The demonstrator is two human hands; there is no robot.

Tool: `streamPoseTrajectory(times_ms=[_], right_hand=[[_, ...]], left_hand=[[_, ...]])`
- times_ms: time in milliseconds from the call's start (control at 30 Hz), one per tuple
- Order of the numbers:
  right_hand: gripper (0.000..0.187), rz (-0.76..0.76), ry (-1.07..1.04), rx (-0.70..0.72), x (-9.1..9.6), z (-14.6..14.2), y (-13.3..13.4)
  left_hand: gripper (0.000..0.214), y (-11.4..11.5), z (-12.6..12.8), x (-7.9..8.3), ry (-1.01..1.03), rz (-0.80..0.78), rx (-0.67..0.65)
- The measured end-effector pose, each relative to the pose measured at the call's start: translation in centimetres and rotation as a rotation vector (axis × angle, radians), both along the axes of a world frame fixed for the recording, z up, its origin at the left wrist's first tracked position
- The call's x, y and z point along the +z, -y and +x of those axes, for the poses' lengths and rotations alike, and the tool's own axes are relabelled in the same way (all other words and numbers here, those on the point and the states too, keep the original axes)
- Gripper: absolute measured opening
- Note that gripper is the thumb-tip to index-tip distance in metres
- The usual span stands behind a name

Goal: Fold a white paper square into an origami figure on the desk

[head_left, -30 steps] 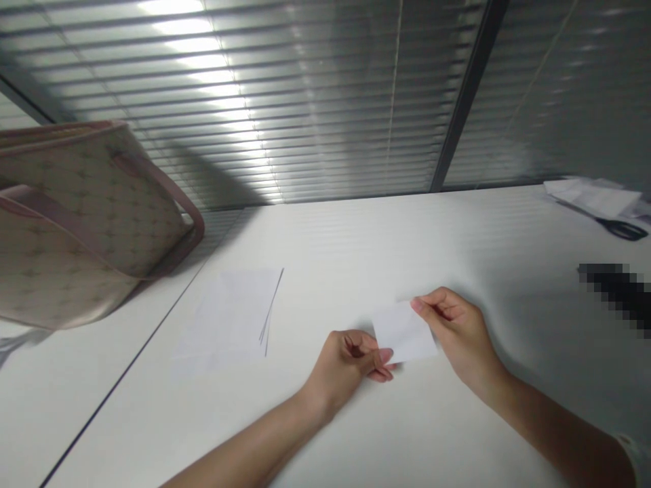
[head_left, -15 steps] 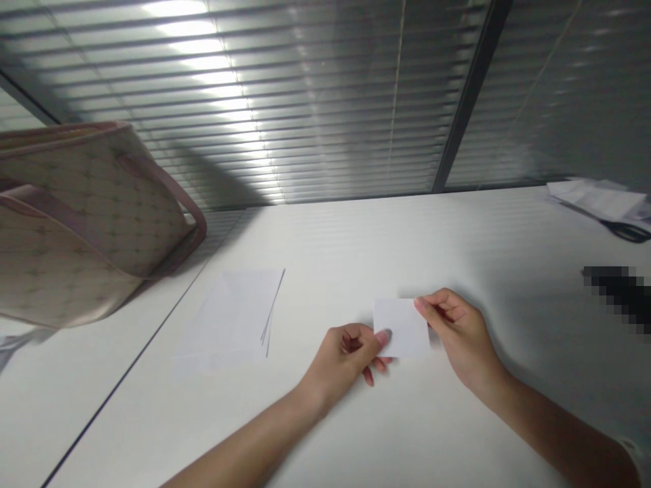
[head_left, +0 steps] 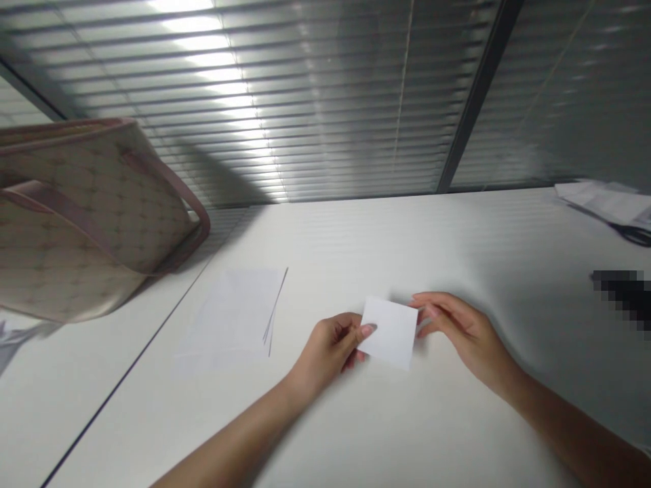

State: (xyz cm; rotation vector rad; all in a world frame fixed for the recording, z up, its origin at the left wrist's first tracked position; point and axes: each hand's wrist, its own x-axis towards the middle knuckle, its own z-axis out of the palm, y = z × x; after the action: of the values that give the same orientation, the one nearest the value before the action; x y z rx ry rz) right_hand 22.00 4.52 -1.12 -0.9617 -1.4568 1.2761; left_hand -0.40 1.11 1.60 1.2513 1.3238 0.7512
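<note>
A small white folded paper [head_left: 389, 331] is held just above the white table [head_left: 407, 434] in the middle of the head view. My left hand [head_left: 328, 349] pinches its left edge between thumb and fingers. My right hand [head_left: 460, 332] is at the paper's right edge, fingers stretched out and apart, fingertips beside or just touching the edge. A thin stack of white sheets [head_left: 234, 312] lies flat to the left of my left hand.
A beige patterned handbag [head_left: 86, 217] with pink straps stands at the far left. Papers and black scissors [head_left: 630, 234] lie at the far right, near a blurred dark object [head_left: 623, 298]. Window blinds [head_left: 315, 102] close off the table's far edge.
The paper has turned and shifted left in my left hand's pinch. My right hand has let go of its pinch on the right edge and opened its fingers.
</note>
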Motion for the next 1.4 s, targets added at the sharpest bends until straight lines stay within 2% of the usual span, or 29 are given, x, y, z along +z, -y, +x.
streamPoseTrajectory(times_ms=[67, 200, 267, 500, 600, 833, 1000, 1200, 1400], right_hand=[[0.018, 0.104, 0.07, 0.057, 0.1, 0.7, 0.0], [0.028, 0.464, 0.278, 0.132, 0.6, 1.4, 0.1], [0.032, 0.548, 0.325, 0.139, 0.8, 1.5, 0.2], [0.049, 0.616, 0.382, 0.279, 1.5, 1.8, 0.4], [0.045, 0.633, 0.369, 0.288, 1.6, 1.7, 0.4], [0.022, 0.761, 0.336, 0.207, 1.2, 1.0, 0.0], [0.025, 0.874, 0.256, 0.114, 1.0, 0.4, 0.1], [0.022, 0.773, 0.264, 0.02, 1.1, 0.2, 0.0], [0.023, 0.878, 0.312, -0.006, 1.4, 0.6, 0.0]], left_hand=[[0.04, -0.3, -0.6, 0.1, -0.005, 0.019, -0.022], [0.044, -0.8, -1.5, 0.4, -0.029, 0.054, -0.055], [0.043, -0.8, -1.7, 0.5, -0.04, 0.058, -0.068], [0.042, -0.7, -1.4, 0.6, -0.052, 0.049, -0.072], [0.042, -0.8, -1.4, 0.6, -0.046, 0.047, -0.07], [0.041, -0.7, -1.3, 0.3, 0.009, 0.024, -0.102], [0.043, -0.7, -1.0, -0.2, 0.061, -0.021, -0.107], [0.062, -0.7, -0.9, 0.0, 0.166, -0.043, -0.068], [0.062, -1.1, -1.3, -0.4, 0.275, -0.059, -0.08]])
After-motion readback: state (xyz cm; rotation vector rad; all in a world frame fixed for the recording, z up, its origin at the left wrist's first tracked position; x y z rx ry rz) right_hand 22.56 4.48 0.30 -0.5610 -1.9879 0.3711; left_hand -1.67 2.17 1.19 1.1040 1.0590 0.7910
